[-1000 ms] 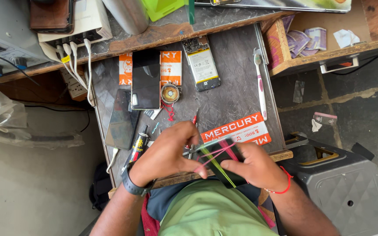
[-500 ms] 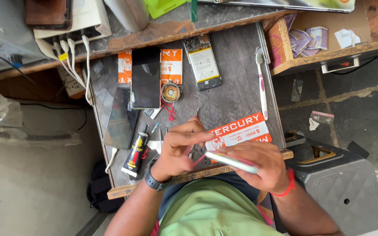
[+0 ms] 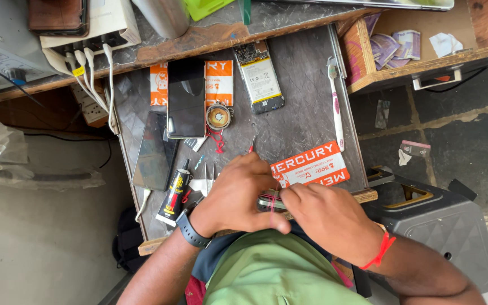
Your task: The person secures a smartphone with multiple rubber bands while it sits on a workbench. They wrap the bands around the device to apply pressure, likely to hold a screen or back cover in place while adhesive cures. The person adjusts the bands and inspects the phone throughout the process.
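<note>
- My left hand [image 3: 238,195] is curled over the near end of a phone [image 3: 270,202], thumb underneath and fingers wrapped across the top; a black wristwatch [image 3: 190,229] sits on that wrist.
- My right hand [image 3: 326,217] meets it from the other side, fingers closed and pinching the same phone at its edge. A red thread bracelet [image 3: 380,251] circles that wrist.
- The phone is held between both hands just above the near edge of the tabletop [image 3: 306,107], mostly covered by my fingers; only a narrow strip of it shows, with thin red bands crossing it.
- Just beyond my hands lies an orange-and-white card [image 3: 310,165], partly under my knuckles.
- A black glue tube [image 3: 175,192] lies left of my left hand, tilted, near a dark phone [image 3: 155,149] lying flat at the tabletop's left edge.
- Further back, a second black phone [image 3: 186,97] rests on an orange-and-white packet [image 3: 219,82]; a small round speaker part [image 3: 218,117] sits just beside it.
- An opened phone with its battery exposed [image 3: 261,76] lies at the far middle.
- A white toothbrush [image 3: 335,104] lies along the right edge.
- White charger cables [image 3: 94,79] hang down at the far left corner.
- Whether the phone's screen faces up, I cannot tell.
</note>
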